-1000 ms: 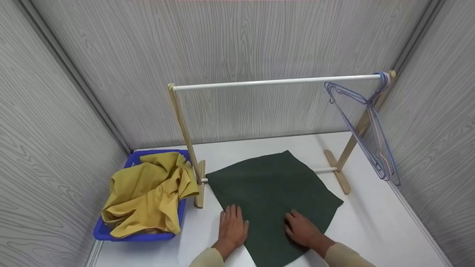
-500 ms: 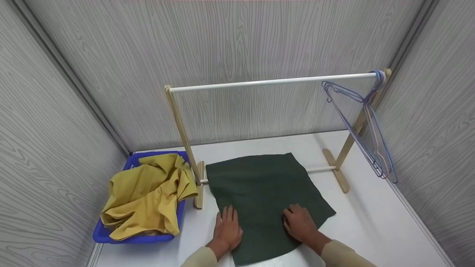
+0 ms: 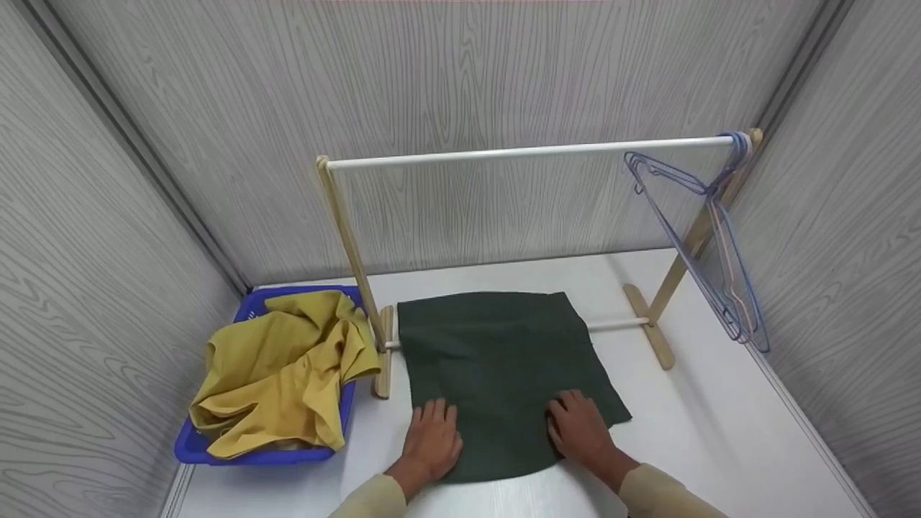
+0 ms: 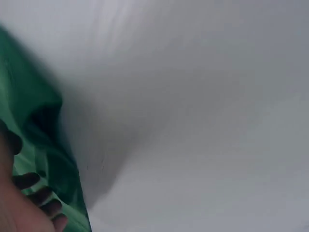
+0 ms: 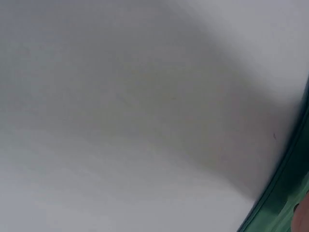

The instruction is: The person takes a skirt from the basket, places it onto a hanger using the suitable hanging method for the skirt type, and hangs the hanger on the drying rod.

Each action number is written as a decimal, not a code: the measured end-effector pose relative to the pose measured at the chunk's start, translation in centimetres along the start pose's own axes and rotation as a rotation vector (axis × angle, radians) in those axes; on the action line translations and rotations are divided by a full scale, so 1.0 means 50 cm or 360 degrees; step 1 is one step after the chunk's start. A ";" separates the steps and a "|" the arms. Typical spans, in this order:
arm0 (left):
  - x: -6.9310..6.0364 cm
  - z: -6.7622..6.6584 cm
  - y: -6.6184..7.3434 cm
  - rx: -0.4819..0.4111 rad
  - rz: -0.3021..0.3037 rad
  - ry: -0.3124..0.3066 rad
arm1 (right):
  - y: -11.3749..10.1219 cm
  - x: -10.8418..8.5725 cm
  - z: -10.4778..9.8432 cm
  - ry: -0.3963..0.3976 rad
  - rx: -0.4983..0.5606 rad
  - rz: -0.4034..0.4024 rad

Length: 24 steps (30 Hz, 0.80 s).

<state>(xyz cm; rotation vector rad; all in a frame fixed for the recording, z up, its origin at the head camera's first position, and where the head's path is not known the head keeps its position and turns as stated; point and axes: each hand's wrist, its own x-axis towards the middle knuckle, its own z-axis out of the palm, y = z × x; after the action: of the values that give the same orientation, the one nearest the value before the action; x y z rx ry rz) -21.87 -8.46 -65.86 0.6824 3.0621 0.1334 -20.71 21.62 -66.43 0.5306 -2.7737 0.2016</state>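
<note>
A dark green cloth [image 3: 496, 360] lies spread on the white table in front of the rack, its near hem curved; what kind of garment it is, I cannot tell. My left hand [image 3: 430, 440] rests on its lower left edge, fingers extended forward. On the lower right part lies my right hand [image 3: 581, 432], fingers bent and touching the fabric; no bunched cloth shows in it. The left wrist view catches the fingers [image 4: 41, 195] against the green cloth [image 4: 29, 92]. In the right wrist view only a bit of the hand [image 5: 301, 215] shows at the corner.
Behind the cloth stands a clothes rack with a white rail [image 3: 504, 153] and wooden legs. Several wire hangers [image 3: 709, 237] hang at the rail's right end. At the left, a blue basket [image 3: 262, 457] holds yellow garments [image 3: 288, 374]. Grey walls enclose the table.
The green cloth has turned counterclockwise and now lies squarer to the rack, its right corner nearer me and its left corner farther. My left hand has slid slightly left; the right has barely moved.
</note>
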 end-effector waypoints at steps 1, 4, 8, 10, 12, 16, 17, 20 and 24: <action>-0.013 0.005 0.003 0.0009 0.0070 0.0015 | 0.005 -0.004 0.001 -0.0018 -0.0034 0.0031; -0.043 0.017 0.005 0.0074 0.0210 -0.0005 | 0.018 -0.010 0.005 -0.0110 -0.0055 0.0065; -0.048 0.022 -0.024 0.0165 0.0208 -0.0041 | 0.020 -0.008 0.007 -0.0191 0.0118 -0.0030; -0.040 0.012 -0.042 0.0158 0.0194 -0.0051 | 0.017 -0.003 0.005 -0.0200 0.0219 -0.0089; -0.036 0.000 -0.053 0.0127 0.0234 -0.0076 | 0.013 0.001 0.001 -0.0209 0.0293 -0.0118; -0.047 -0.014 -0.057 0.0157 0.0522 -0.0165 | 0.015 -0.002 -0.006 -0.0250 0.0325 -0.0082; -0.051 -0.013 -0.056 0.0200 0.0599 -0.0148 | 0.016 -0.004 -0.008 -0.0248 0.0319 -0.0068; -0.059 -0.008 -0.053 0.0346 0.0765 0.0000 | 0.022 -0.004 -0.017 -0.0202 0.0294 -0.0044; -0.058 -0.010 -0.049 0.0425 0.0781 0.0104 | 0.030 0.005 -0.029 -0.0083 0.0266 -0.0041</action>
<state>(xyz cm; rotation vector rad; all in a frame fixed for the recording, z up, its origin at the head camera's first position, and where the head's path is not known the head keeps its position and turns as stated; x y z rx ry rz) -20.29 -11.96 -65.63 1.4587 2.9267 -0.2649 -21.13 23.21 -65.10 0.6209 -2.8144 0.4219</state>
